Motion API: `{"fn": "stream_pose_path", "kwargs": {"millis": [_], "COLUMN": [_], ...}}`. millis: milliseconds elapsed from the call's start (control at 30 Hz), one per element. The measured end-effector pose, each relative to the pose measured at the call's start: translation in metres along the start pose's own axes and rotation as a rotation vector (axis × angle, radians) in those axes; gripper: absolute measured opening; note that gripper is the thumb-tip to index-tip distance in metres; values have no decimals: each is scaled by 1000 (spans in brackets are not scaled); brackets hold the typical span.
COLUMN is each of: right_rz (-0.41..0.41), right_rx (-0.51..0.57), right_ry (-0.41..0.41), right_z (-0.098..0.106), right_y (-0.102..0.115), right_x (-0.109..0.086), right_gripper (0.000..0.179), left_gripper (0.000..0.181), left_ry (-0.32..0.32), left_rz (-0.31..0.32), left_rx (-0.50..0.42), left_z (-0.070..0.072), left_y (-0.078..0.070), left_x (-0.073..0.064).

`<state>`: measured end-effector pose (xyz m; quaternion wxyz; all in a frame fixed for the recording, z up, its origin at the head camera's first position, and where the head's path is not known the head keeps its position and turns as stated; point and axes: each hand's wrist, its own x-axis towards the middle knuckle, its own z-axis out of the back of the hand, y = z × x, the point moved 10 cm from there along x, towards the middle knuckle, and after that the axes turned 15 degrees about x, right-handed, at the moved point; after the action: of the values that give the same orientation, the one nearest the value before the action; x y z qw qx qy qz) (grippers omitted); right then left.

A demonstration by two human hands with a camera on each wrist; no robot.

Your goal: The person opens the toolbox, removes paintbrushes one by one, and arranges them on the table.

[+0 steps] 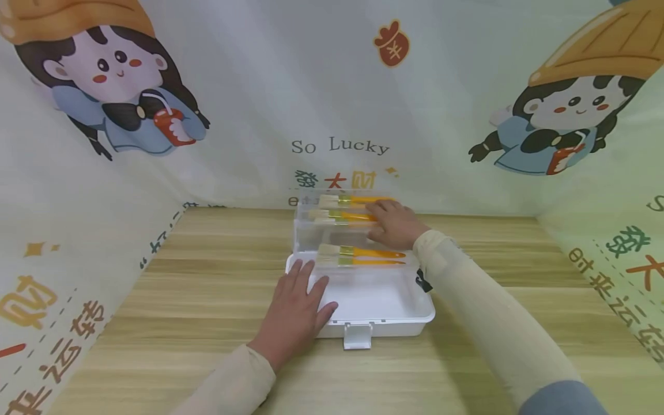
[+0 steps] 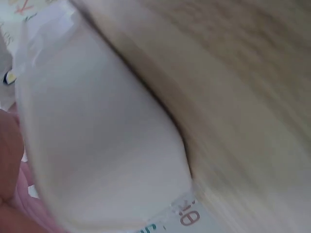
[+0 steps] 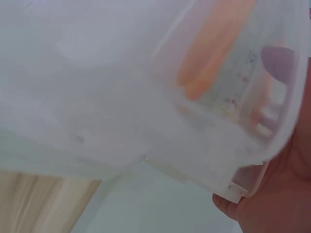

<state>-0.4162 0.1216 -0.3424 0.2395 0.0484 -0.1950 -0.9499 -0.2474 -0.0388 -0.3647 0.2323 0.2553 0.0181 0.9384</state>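
Observation:
A white plastic box (image 1: 370,294) stands with its clear top raised. Yellow-handled paintbrushes (image 1: 378,252) with pale bristles lie in a clear lower tray at its back. More paintbrushes (image 1: 337,216) lie higher, in a clear upper tray (image 3: 274,150). My right hand (image 1: 396,223) grips the right end of that upper tray; in the right wrist view the thumb is below its edge and a finger shows through the plastic. With fingers spread and fairly straight, my left hand (image 1: 298,305) rests over the box's left front rim. The left wrist view shows the box's white side (image 2: 107,126), blurred.
A white latch (image 1: 358,336) hangs down at the box's front. Beneath it is a wood-grain table (image 1: 218,288). A printed cloth (image 1: 259,86) with cartoon figures rises behind and at both sides. A small black piece (image 1: 423,281) sits at the box's right edge.

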Motion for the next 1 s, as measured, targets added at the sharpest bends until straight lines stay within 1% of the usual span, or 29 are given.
{"fn": "stream_pose_path", "kwargs": {"millis": [100, 200, 367, 500, 633, 800, 867, 933, 1000], "right_rz": [3, -6, -14, -18, -5, 99, 150, 187, 208], "right_rx": [5, 11, 33, 98, 205, 334, 354, 361, 361], "right_ry": [-6, -8, -9, -10, -44, -149, -170, -162, -133], "right_z": [0, 0, 2, 7, 16, 29, 30, 26, 18], "right_y": [1, 1, 0, 1, 12, 40, 49, 56, 59], "right_x": [0, -1, -3, -7, -20, -38, -43, -46, -47], "right_gripper": [69, 70, 69, 66, 62, 48, 43, 38, 35], "left_gripper": [57, 64, 69, 69, 69, 64, 64, 64, 64], "left_ry": [38, 74, 118, 135, 151, 141, 133, 136, 146], "left_rz": [8, 30, 46, 61, 61, 60, 58, 54, 53], "left_rx": [4, -9, -11, 2, 5, 20, 29, 32, 23], "left_z": [-5, -10, -16, -18, -18, -16, -15, -16, -17], "left_y": [-4, -5, -6, -7, -8, -6, -5, -6, -7], "left_x": [2, 3, 3, 4, 3, 2, 4, 5, 5]}}
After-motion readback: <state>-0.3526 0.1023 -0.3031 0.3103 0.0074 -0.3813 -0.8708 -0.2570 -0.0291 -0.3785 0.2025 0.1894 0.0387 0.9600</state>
